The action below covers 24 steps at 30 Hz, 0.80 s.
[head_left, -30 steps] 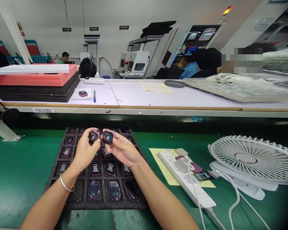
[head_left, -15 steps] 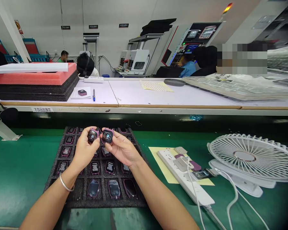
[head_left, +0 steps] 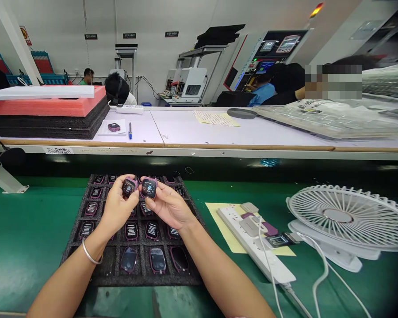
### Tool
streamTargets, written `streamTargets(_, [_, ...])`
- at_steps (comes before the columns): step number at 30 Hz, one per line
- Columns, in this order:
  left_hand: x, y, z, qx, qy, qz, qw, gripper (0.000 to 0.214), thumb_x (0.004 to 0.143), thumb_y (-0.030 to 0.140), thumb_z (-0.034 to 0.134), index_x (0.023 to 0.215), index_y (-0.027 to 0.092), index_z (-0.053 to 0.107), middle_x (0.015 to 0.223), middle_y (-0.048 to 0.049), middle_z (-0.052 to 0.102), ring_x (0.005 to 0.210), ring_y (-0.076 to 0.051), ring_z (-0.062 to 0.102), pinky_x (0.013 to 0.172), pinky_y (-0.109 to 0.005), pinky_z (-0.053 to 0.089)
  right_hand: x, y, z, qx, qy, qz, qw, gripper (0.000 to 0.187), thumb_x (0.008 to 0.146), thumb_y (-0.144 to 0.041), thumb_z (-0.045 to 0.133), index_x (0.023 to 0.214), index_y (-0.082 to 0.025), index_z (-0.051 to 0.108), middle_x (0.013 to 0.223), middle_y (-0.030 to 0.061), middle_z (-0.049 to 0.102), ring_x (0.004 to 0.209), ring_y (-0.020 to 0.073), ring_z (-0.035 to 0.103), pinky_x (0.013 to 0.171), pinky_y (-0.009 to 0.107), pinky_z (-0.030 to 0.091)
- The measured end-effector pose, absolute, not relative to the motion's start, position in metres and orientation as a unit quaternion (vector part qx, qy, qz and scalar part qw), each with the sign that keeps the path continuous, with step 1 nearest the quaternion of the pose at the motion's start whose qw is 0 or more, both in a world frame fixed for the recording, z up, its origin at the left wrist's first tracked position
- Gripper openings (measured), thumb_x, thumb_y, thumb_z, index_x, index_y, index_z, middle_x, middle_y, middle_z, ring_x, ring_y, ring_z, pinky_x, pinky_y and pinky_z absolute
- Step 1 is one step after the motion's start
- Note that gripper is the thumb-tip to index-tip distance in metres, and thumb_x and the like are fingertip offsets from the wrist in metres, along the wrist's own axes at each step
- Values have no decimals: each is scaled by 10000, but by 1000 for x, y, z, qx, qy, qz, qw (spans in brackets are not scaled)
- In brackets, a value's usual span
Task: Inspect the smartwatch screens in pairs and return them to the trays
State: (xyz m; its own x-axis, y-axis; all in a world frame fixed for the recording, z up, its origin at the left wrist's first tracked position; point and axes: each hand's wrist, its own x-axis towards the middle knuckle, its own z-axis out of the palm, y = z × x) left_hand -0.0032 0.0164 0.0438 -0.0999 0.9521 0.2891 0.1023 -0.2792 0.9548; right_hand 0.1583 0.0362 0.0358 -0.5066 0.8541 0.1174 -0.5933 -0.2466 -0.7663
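My left hand (head_left: 118, 204) is closed on a purple smartwatch body (head_left: 128, 188) without a strap, its lit screen facing me. A second purple smartwatch body (head_left: 149, 188), also lit, is pinched in my right hand (head_left: 168, 202). The two watches are held side by side, nearly touching, above a black foam tray (head_left: 132, 280). Several more watch bodies lie in the tray's compartments, many with white text on their screens. In the front row, one watch (head_left: 129, 259) has a dark screen. My hands and forearms hide part of the tray.
Right of the tray lie a white power strip (head_left: 234, 223) with cables and a white fan (head_left: 338, 215). A raised shelf (head_left: 179, 130) runs behind, bearing stacked foam (head_left: 46, 123), a pen (head_left: 130, 131) and another watch (head_left: 113, 127). People sit beyond it.
The watch in my left hand has tilted slightly. My right hand and its watch stay nearly still. In the background, a person at the right has shifted a little.
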Motion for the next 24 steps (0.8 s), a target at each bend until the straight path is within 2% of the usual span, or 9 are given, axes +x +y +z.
streamTargets(14, [-2, 17, 44, 553, 467, 575, 382, 398, 754, 268, 653, 1135, 175, 591, 1058, -58, 655, 959, -179, 627, 868, -315, 487, 159, 35, 36, -169, -418, 763, 464, 438, 773, -382, 804, 1166, -217, 706, 1044, 77, 689, 634, 113, 450, 632, 301, 391])
streamTargets(24, [-3, 16, 46, 559, 465, 572, 379, 380, 758, 279, 655, 1122, 185, 594, 1056, -53, 664, 952, -177, 635, 875, -307, 493, 159, 35, 36, -172, -410, 766, 465, 458, 736, -390, 835, 1146, -217, 727, 1001, 62, 697, 631, 119, 453, 617, 291, 383])
